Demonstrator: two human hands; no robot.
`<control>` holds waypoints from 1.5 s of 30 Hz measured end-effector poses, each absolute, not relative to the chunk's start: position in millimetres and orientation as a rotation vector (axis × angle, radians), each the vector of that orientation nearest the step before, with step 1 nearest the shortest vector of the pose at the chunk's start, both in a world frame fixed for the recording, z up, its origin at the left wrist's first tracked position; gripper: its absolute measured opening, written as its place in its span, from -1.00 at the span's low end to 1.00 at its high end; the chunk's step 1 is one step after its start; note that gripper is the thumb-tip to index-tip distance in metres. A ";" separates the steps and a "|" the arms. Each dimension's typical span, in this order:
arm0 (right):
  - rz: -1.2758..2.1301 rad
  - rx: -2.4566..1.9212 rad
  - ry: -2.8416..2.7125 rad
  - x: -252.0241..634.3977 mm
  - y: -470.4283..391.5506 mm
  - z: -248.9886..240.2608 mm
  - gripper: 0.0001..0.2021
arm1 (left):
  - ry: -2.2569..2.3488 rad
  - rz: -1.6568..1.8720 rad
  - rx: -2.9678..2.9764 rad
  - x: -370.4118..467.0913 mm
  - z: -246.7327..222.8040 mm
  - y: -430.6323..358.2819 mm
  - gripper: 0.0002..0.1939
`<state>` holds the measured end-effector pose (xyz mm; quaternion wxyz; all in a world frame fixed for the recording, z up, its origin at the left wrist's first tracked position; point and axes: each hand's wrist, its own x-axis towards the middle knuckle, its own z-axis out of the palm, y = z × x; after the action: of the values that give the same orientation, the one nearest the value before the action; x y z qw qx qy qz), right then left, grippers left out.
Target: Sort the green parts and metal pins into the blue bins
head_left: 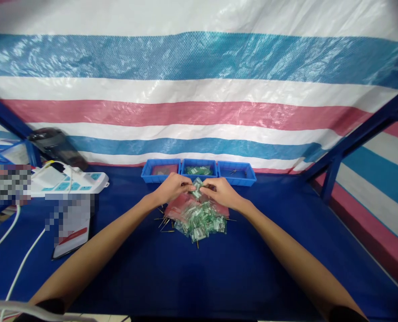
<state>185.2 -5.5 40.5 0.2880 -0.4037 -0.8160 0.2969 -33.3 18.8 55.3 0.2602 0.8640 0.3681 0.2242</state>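
A small clear-and-green packet (197, 188) is pinched between my two hands, above a pile. My left hand (176, 188) grips its left side and my right hand (220, 191) its right side. Below them lies the heap of green-tinted packets (200, 221) with small metal parts inside, on top of red plastic bags (177, 208). Loose thin pins with brass-coloured ends (165, 221) are scattered at the left of the heap. Behind my hands stand three blue bins: the left bin (161, 180) holds reddish bags, the middle bin (199, 162) green packets, the right bin (237, 182) a few pins.
On the left of the blue table (192, 277) are a white power strip (98, 182) with cables, a partly pixelated phone (73, 241) and a dark bottle (60, 145). Blue frame bars (359, 138) and striped sheeting (199, 112) surround the table.
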 end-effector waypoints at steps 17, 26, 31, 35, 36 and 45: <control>0.727 -1.064 -2.113 183.8 -5.1 42.3 -0.90 | 0.959 0.519 2.411 -35.4 59.2 19.0 -0.74; 0.734 -1.131 -2.255 182.9 -9.0 47.1 -0.77 | 0.861 0.671 2.420 -32.8 55.2 19.3 -0.75; 1.165 -1.080 -2.030 185.7 -7.9 43.3 -0.76 | 0.956 0.758 2.331 -32.3 52.8 21.8 -0.75; 1.459 -1.115 -1.787 189.5 0.9 40.2 -0.75 | 1.046 0.987 2.133 -35.1 54.9 25.8 -0.73; 1.477 -1.129 -1.708 189.6 3.8 40.0 -0.75 | 1.063 1.047 2.067 -36.5 55.9 27.1 -0.73; 1.424 -1.173 -1.192 177.4 19.8 44.1 -0.77 | 1.066 1.080 1.933 -42.3 61.2 30.8 -0.82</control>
<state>177.4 19.8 44.1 0.4553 -0.4756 -0.4831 0.5772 -42.3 30.8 61.2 0.3354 0.7409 0.4087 0.4142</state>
